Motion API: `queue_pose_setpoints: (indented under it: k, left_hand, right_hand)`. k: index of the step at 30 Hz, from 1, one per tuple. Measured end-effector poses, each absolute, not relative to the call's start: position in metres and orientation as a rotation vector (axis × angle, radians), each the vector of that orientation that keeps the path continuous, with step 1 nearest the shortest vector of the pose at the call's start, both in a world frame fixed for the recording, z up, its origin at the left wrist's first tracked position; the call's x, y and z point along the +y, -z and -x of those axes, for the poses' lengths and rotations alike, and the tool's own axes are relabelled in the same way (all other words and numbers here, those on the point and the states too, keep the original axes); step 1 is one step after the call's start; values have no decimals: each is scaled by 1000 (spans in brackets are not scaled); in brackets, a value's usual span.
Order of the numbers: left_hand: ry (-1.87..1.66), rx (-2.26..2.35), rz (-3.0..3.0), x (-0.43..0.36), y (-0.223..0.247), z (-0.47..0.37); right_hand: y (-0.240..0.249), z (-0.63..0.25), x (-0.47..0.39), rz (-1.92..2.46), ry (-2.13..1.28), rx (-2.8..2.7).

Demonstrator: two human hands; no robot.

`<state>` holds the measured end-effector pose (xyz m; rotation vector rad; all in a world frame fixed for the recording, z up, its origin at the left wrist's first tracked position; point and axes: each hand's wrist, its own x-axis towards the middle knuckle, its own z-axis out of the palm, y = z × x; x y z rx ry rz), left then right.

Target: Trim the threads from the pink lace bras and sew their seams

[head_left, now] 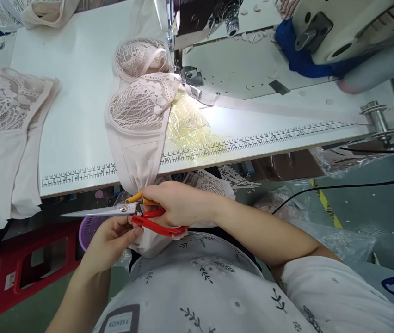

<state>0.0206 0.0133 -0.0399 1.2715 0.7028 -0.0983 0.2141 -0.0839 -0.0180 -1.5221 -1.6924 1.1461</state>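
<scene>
A pale pink lace garment (138, 104) lies at the sewing machine's needle and hangs over the table's front edge. My right hand (174, 201) is closed around the red and orange handles of a pair of scissors (108, 211), whose blades point left and look closed. Just below the scissors, my left hand (112, 240) pinches the garment's hanging fabric, its fingers partly hidden behind the scissors. A pale band (269, 107) runs from the garment near the needle to a metal guide (375, 118) at the right.
The sewing machine (200, 21) stands at the top over the white table (75, 101) with a printed ruler. Another lace garment (8, 106) hangs off the left edge. Below are a red stool (40, 268) and a purple basket (89, 229). A person's fingers show at the top right.
</scene>
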Motion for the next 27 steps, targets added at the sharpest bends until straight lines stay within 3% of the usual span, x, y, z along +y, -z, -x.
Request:
queue_pose_setpoints:
  k: [8,14,22,27]
  left_hand:
    - [139,656,-1332,10,55,-14]
    - [-77,804,-1304,4,62,-8]
    - [-185,912,-1383,4,51,-12]
    - [-140,952,-1472,-1,39,-22]
  right_hand:
    - [21,-210,-86,1447,-1181,-1596]
    - [42,-196,-121,1371,-1090,-1042]
    - [60,-194,-161,1593,-1448,-1596]
    - [50,-188,-148,1639,-1554,-1476]
